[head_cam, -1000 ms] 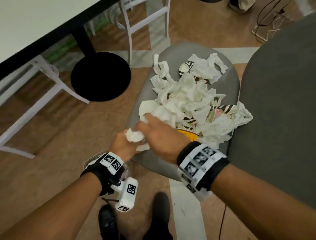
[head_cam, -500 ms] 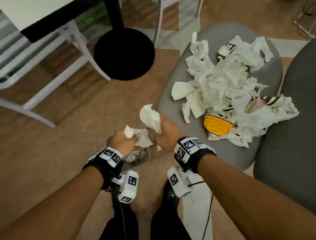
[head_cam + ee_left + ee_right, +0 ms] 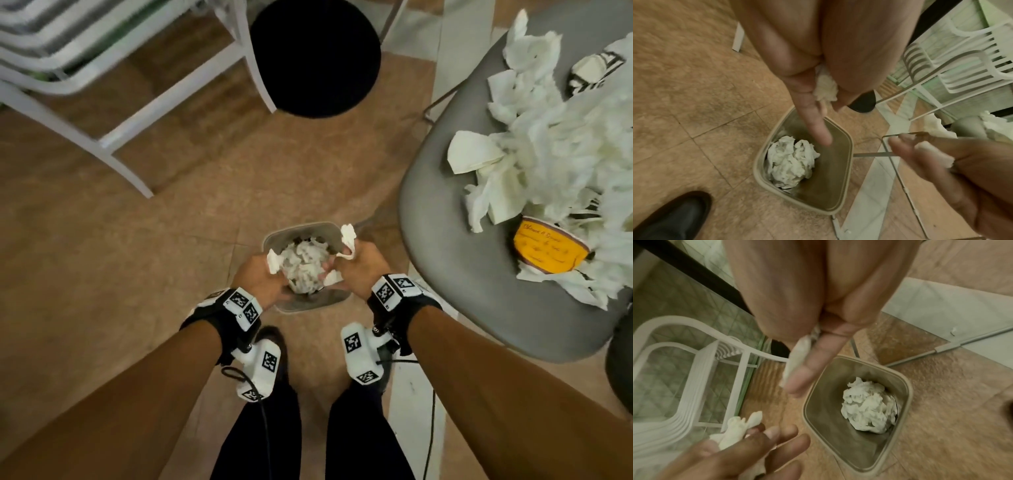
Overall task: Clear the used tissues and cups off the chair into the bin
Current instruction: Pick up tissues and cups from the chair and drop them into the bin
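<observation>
A small beige bin (image 3: 298, 229) stands on the floor by my feet, with crumpled tissues (image 3: 304, 267) inside it. My left hand (image 3: 270, 274) holds a white tissue (image 3: 274, 262) over the bin's left side; that tissue (image 3: 825, 86) sits between its fingers. My right hand (image 3: 346, 263) pinches another tissue (image 3: 348, 237) over the bin's right rim, and this tissue (image 3: 799, 356) shows beside its fingers. On the grey chair (image 3: 442, 246) at the right lie a heap of tissues (image 3: 565, 137), a yellow paper cup (image 3: 548, 253) and a striped cup (image 3: 596, 66).
A black round table base (image 3: 315, 58) lies on the floor ahead of the bin. White chair frames (image 3: 116, 150) stand at the upper left. My black shoes (image 3: 672, 216) are just behind the bin. A second grey seat (image 3: 620, 359) shows at the right edge.
Both hands have left the chair's front edge with tissues and moved down and left to above the bin. The head view has swung down with them.
</observation>
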Demonstrator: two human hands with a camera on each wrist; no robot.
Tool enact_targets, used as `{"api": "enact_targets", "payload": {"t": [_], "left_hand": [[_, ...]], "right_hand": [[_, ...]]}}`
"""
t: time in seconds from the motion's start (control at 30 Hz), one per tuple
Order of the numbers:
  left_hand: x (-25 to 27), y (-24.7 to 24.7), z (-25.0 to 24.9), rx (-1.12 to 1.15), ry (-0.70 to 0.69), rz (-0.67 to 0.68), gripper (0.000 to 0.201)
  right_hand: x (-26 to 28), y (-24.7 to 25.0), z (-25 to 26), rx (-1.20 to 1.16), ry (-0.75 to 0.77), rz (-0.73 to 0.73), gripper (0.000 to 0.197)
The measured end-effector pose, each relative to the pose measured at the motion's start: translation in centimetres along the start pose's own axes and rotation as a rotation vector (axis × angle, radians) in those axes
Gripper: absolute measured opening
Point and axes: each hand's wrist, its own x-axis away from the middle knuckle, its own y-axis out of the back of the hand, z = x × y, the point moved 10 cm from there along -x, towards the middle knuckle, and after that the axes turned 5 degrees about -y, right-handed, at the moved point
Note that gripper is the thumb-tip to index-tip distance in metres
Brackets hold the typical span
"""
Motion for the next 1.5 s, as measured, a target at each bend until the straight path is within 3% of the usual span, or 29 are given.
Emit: {"api": "enact_targets", "payload": {"t": [0.07,0.1,0.2,0.23,0.27,0.3,0.4,0.47,0.53,0.6,0.7,0.77,0.9,0.97,1.03,1.1,1.17,1.27,1.37,1.5], "left_hand": [[-0.7,1.0,0.9,-0.002,-0.029,-0.050,0.014],[-1.1,1.2,1.0,-0.058,-0.066,-0.059,0.009],[-2.1,0.5,1.6,-0.208,-0.163,-0.012,0.056],[-2.0,0.0,1.8,-0.190,-0.119,0.021,0.066],[-2.1,-0.4,2.3,-0.176,-0.064,0.040,0.068],[-2.3,-0.7,2.6,-0.180,-0.011,0.034,0.071],[-4.0,-1.2,1.6,-0.230,-0.122,-0.034,0.039],[-5.5,-2.3,2.5,-0.212,-0.108,-0.025,0.009],[-6.7,-3.5,3.8,-0.124,-0.077,0.030,0.015],[-7.9,-3.6,3.7,-0.165,-0.142,0.000,0.021],[-8.7,-3.6,2.3,-0.314,-0.259,-0.059,0.040],[-9.4,-3.7,2.1,-0.398,-0.229,-0.087,0.058],[-10.5,-4.2,1.5,-0.532,-0.240,-0.127,0.061],[-11.1,-5.1,1.4,-0.533,-0.255,-0.070,0.050],[-11.8,-6.4,2.9,-0.418,-0.132,0.082,0.041],[-12.1,-7.2,4.0,-0.322,-0.014,0.232,0.050],[-12.0,-7.2,3.3,-0.328,-0.001,0.303,0.061],[-11.4,-6.1,1.0,-0.457,-0.025,0.282,0.053],[-10.0,-3.9,-3.6,-0.473,-0.163,0.107,0.031],[-5.9,-3.9,-12.7,-0.524,-0.407,-0.031,0.020]], "right_hand": [[-1.1,-0.8,-0.4,0.002,0.005,-0.032,0.008],[-1.7,-1.2,-0.5,0.063,0.021,-0.054,0.027],[-3.0,-3.3,-3.0,0.076,-0.161,0.015,0.102],[-3.5,-3.7,-4.0,0.049,-0.240,0.019,0.114],[-3.0,-3.6,-3.9,0.042,-0.275,-0.006,0.111],[-3.6,-3.4,-4.2,0.056,-0.275,-0.042,0.095],[-5.3,-4.4,-4.4,0.074,-0.190,0.003,0.039],[-6.7,-5.9,-5.9,-0.003,-0.207,0.107,0.028],[-8.0,-5.7,-6.2,0.035,-0.190,0.055,0.018],[-9.5,-5.0,-6.2,0.152,-0.151,-0.059,0.028],[-10.5,-4.8,-6.7,0.193,-0.236,-0.112,0.075],[-11.3,-4.5,-6.7,0.238,-0.233,-0.158,0.065],[-11.8,-4.1,-5.6,0.245,-0.124,-0.275,0.050],[-12.4,-4.7,-5.9,0.109,-0.124,-0.227,0.051],[-13.2,-6.2,-6.9,-0.011,-0.192,-0.111,0.059],[-14.1,-7.0,-8.1,-0.102,-0.262,-0.022,0.077],[-15.8,-6.6,-9.9,-0.210,-0.298,0.004,0.088],[-14.5,-5.3,-8.2,-0.254,-0.296,0.041,0.072],[-10.9,-3.0,-4.0,-0.163,-0.143,0.035,0.021],[-3.3,2.4,0.5,-0.106,0.038,0.027,0.016]]}}
